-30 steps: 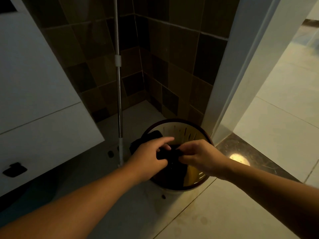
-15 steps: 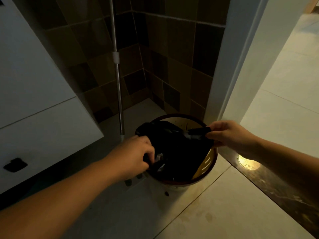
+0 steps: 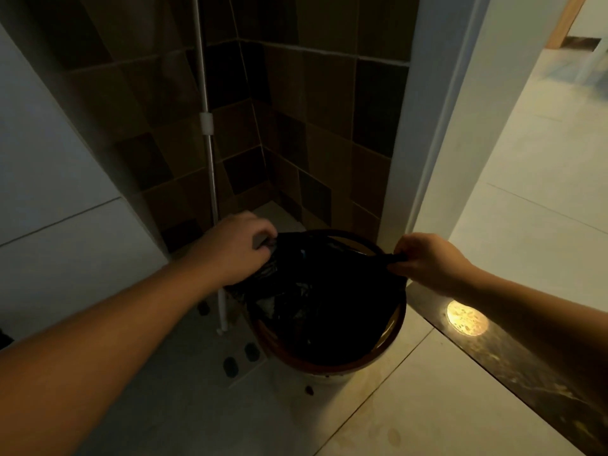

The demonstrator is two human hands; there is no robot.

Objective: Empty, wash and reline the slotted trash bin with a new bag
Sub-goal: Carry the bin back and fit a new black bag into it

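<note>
The left hand point(image 3: 233, 246) pinches the left edge of the black trash bag point(image 3: 325, 301) between curled fingers and thumb. The right hand point(image 3: 427, 261) grips the bag's opposite edge in closed fingers. The bag spans between both sets of fingers, spread over the mouth of the round bin point(image 3: 332, 365), just below them. A mop handle point(image 3: 209, 166) stands beyond the left fingers.

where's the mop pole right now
In the head view, the mop pole stands left of centre against the tiled wall, just left of the trash bin, behind the left hand.
</note>
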